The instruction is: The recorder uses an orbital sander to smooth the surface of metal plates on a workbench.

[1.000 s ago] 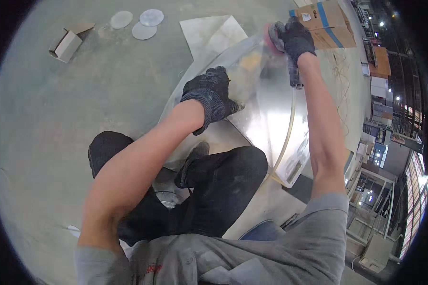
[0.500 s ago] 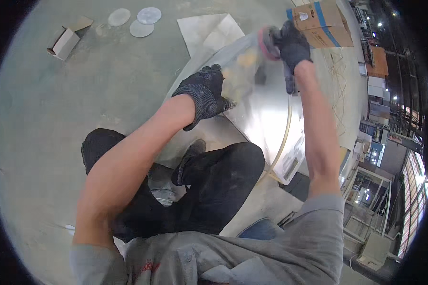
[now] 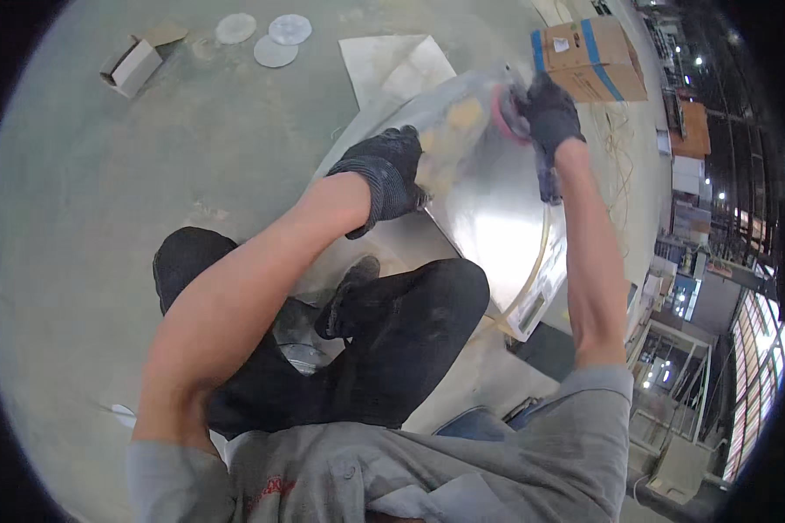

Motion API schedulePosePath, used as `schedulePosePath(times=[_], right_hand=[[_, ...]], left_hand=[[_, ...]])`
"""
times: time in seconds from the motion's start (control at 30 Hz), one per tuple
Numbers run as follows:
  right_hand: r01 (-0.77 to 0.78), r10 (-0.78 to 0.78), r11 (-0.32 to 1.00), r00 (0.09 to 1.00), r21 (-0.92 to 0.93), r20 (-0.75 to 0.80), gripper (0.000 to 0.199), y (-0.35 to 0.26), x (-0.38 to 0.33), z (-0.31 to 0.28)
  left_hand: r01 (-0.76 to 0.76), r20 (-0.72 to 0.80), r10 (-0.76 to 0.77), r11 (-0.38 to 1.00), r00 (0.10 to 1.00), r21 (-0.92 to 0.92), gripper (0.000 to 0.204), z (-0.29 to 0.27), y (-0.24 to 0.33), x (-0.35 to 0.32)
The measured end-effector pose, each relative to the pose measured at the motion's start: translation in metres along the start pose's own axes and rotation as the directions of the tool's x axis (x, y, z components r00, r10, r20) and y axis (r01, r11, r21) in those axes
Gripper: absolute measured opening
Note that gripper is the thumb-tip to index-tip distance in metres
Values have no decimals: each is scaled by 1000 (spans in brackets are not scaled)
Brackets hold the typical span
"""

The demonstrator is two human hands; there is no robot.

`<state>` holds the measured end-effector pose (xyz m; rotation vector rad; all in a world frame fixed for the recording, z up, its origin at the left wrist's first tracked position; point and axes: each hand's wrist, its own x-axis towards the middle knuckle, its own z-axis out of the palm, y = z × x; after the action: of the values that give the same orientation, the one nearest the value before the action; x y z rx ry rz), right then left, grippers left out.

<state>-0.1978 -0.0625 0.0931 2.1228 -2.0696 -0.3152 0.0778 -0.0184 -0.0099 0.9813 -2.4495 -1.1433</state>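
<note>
- Gloved in black, the left hand lies flat, fingers spread, pressed on the near-left part of a shiny metal sheet on the concrete floor.
- Right hand, also gloved, is wrapped around a power sander whose pink disc meets the sheet's far end; the disc is blurred.
- A pale hose curves along the sheet's right edge, toward the worker.
- Seated on the floor in dark trousers, the worker has one knee drawn up against the sheet's near edge.
- A second, flat metal sheet lies just beyond the shiny one.
- Three round discs rest on the floor well to the far left of the sheet, with a small open box farther left.
- A brown cardboard box with blue tape stands beyond the sheet, to the right.
</note>
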Motion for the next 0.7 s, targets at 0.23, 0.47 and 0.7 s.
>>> schedulePosePath(times=[0.23,0.47,0.7], right_hand=[[-157,160,985,986,70,-43,43,6,11,31],[-274,244,939,957,209,157,50,-25,10,0],[75,-78,989,997,126,14,49,-61,15,-12]], left_hand=[[137,183,-156,984,971,111,44,-48,29,-16],[150,180,-182,973,967,176,33,-22,7,-22],[73,318,-252,873,914,483,29,-17,5,-31]])
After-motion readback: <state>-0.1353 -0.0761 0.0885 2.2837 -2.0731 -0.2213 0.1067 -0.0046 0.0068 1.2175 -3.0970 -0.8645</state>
